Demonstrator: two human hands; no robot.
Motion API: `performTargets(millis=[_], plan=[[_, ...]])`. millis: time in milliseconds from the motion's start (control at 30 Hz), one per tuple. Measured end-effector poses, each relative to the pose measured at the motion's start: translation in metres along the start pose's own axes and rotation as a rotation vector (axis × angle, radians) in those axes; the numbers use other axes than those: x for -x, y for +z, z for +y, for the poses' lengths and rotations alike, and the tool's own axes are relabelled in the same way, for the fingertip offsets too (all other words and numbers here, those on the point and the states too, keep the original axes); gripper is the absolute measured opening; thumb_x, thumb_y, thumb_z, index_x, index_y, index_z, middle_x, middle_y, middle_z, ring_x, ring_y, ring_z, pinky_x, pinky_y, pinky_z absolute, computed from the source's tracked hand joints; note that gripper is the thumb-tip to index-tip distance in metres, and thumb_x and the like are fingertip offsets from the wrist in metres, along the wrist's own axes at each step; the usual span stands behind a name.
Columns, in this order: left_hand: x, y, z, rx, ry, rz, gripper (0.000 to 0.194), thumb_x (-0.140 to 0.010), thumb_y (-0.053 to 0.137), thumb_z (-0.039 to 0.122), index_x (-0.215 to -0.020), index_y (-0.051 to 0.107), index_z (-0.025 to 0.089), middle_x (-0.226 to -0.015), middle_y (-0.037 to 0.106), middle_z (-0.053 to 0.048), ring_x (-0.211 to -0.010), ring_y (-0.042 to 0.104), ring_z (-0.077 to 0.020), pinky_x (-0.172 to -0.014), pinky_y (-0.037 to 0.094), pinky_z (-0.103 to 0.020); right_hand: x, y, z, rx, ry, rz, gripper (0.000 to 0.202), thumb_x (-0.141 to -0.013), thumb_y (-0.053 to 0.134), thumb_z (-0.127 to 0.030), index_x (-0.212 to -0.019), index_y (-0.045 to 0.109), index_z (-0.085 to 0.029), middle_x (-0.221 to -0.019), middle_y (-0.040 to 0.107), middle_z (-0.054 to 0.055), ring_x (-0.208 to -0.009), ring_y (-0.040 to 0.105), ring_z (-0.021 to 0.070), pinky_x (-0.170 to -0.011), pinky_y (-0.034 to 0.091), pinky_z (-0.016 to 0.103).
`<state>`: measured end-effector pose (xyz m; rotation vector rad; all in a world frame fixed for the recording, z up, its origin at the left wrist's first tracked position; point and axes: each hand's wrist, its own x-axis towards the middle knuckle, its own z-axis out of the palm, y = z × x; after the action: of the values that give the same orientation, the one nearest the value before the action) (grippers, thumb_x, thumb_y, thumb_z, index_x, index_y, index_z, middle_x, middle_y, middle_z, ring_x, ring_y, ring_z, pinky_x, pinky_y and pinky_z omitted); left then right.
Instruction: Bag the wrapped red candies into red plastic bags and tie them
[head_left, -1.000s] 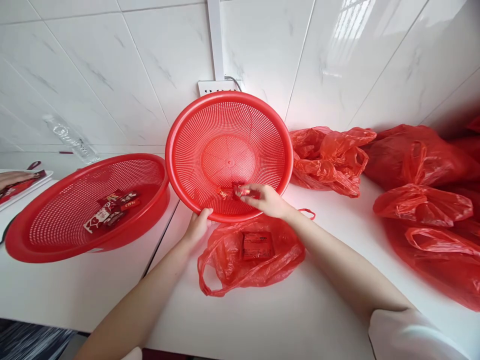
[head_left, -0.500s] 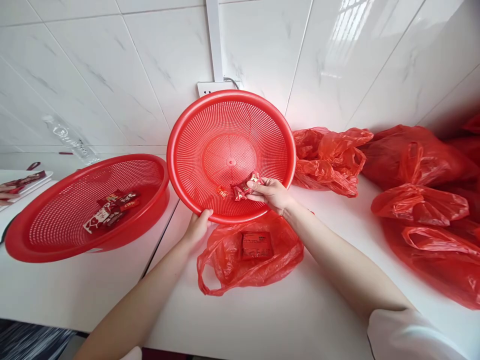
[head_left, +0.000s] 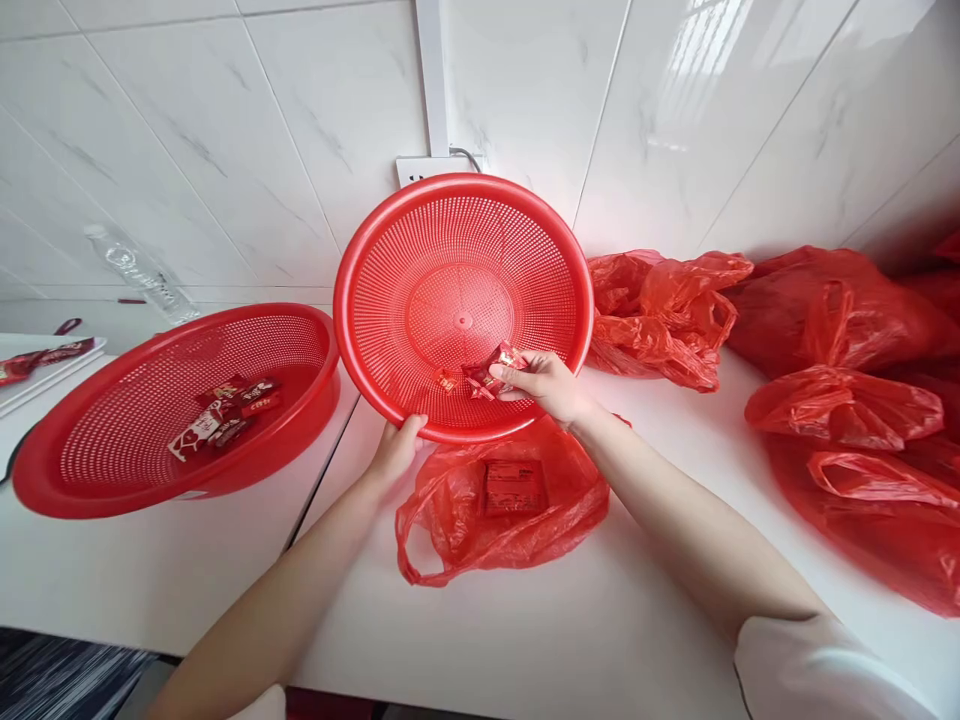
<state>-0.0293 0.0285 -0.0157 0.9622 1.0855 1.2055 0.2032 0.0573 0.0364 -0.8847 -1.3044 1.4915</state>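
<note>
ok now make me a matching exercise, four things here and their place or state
1 left hand
2 right hand
3 clear bottle
4 white socket strip

A beyond the left basket, by the wall
B gripping the rim of the middle basket
C partly hidden behind the middle basket
D holding red packets

Pairs: 1-B, 2-D, 3-A, 4-C

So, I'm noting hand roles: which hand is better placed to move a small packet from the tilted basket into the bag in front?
Probably the right hand: it pinches a red packet inside the basket, near the bag. The left hand grips the basket's rim, seemingly steadying it.
</note>
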Motion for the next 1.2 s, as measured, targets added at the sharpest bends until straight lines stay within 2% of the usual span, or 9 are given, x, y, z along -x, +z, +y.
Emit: performTargets(millis=[167, 333, 433, 533, 667, 800, 900, 1033, 1200], plan=[[-0.003, -0.005, -0.004, 0.047, -0.006, -0.072, 0.02, -0.074, 0.061, 0.027, -0.091, 0.063, 0.017, -0.076, 0.064, -0.002, -0.08, 0.066, -0.0218, -0.079, 0.053, -0.038, 0.01, 0.004, -0.005, 0.163, -0.011, -0.202, 0.032, -0.077, 0.071, -0.038, -0.1, 0.062, -0.017, -0.081, 0.067, 0.001, -0.072, 0.065, 0.0128, -0.07, 0.055, 0.027], [-0.002, -0.002, -0.003, 0.047, 0.005, -0.066, 0.022, -0.074, 0.06, 0.027, -0.092, 0.062, 0.016, -0.087, 0.068, -0.006, -0.087, 0.067, -0.0241, -0.081, 0.053, -0.039, 0.021, 0.012, -0.01, 0.43, 0.111, -0.555, 0.034, -0.085, 0.063, -0.033, -0.116, 0.055, -0.02, -0.084, 0.068, 0.002, -0.077, 0.067, 0.0162, -0.072, 0.054, 0.031], [-0.003, -0.001, -0.002, 0.051, 0.006, -0.053, 0.016, -0.073, 0.061, 0.026, -0.086, 0.06, 0.015, -0.082, 0.067, -0.005, -0.085, 0.066, -0.023, -0.08, 0.054, -0.038, 0.019, 0.009, -0.008, 0.819, -0.135, -0.392, 0.019, -0.092, 0.051, -0.026, -0.104, 0.063, -0.018, -0.097, 0.069, 0.006, -0.091, 0.065, 0.0174, -0.085, 0.049, 0.032], [-0.004, -0.001, -0.003, 0.044, 0.016, -0.063, 0.016, -0.073, 0.061, 0.028, -0.084, 0.059, 0.016, -0.08, 0.065, -0.003, -0.085, 0.066, -0.0217, -0.08, 0.054, -0.037, 0.009, -0.001, 0.005, 1.158, -0.216, -0.104, 0.031, -0.097, 0.042, -0.033, -0.111, 0.062, -0.015, -0.113, 0.065, 0.013, -0.104, 0.061, 0.023, -0.093, 0.044, 0.038], [-0.004, -0.002, -0.005, 0.039, -0.026, -0.041, 0.015, -0.071, 0.064, 0.029, -0.078, 0.057, 0.017, -0.073, 0.062, -0.001, -0.081, 0.065, -0.0214, -0.077, 0.054, -0.037, 0.001, -0.01, 0.024, 1.427, -0.104, -0.156, 0.055, -0.095, 0.043, -0.048, -0.134, 0.05, -0.011, -0.141, 0.046, 0.021, -0.133, 0.04, 0.0342, -0.11, 0.024, 0.054], [-0.003, -0.002, -0.006, 0.026, -0.039, 0.005, 0.016, -0.071, 0.063, 0.031, -0.073, 0.056, 0.017, -0.074, 0.063, -0.002, -0.083, 0.065, -0.0224, -0.079, 0.053, -0.037, 0.007, -0.009, 0.016, 1.325, -0.084, -0.408, 0.061, -0.091, 0.046, -0.053, -0.14, 0.046, -0.015, -0.141, 0.046, 0.018, -0.126, 0.047, 0.0328, -0.106, 0.034, 0.048], [-0.002, -0.002, -0.004, 0.0, -0.023, 0.024, 0.017, -0.07, 0.064, 0.032, -0.075, 0.058, 0.017, -0.075, 0.064, -0.002, -0.083, 0.065, -0.0223, -0.08, 0.053, -0.037, 0.011, -0.01, 0.006, 1.194, -0.17, -0.568, 0.049, -0.084, 0.061, -0.038, -0.129, 0.057, -0.018, -0.129, 0.057, 0.013, -0.111, 0.058, 0.0268, -0.092, 0.046, 0.036], [-0.001, -0.003, -0.002, -0.017, -0.017, 0.001, 0.019, -0.07, 0.064, 0.032, -0.081, 0.062, 0.017, -0.074, 0.063, -0.002, -0.079, 0.064, -0.0208, -0.078, 0.053, -0.037, 0.007, -0.013, 0.002, 1.102, -0.208, -0.462, 0.031, -0.084, 0.051, -0.011, -0.108, 0.069, -0.019, -0.1, 0.069, 0.007, -0.088, 0.063, 0.0182, -0.083, 0.047, 0.029], [-0.002, -0.005, -0.005, -0.02, 0.009, -0.028, 0.02, -0.073, 0.063, 0.032, -0.086, 0.063, 0.016, -0.076, 0.064, -0.002, -0.081, 0.064, -0.0212, -0.078, 0.053, -0.037, 0.005, -0.014, -0.005, 0.518, 0.073, -0.427, 0.035, -0.085, 0.055, -0.021, -0.118, 0.064, -0.014, -0.102, 0.07, 0.008, -0.089, 0.065, 0.017, -0.081, 0.05, 0.03]])
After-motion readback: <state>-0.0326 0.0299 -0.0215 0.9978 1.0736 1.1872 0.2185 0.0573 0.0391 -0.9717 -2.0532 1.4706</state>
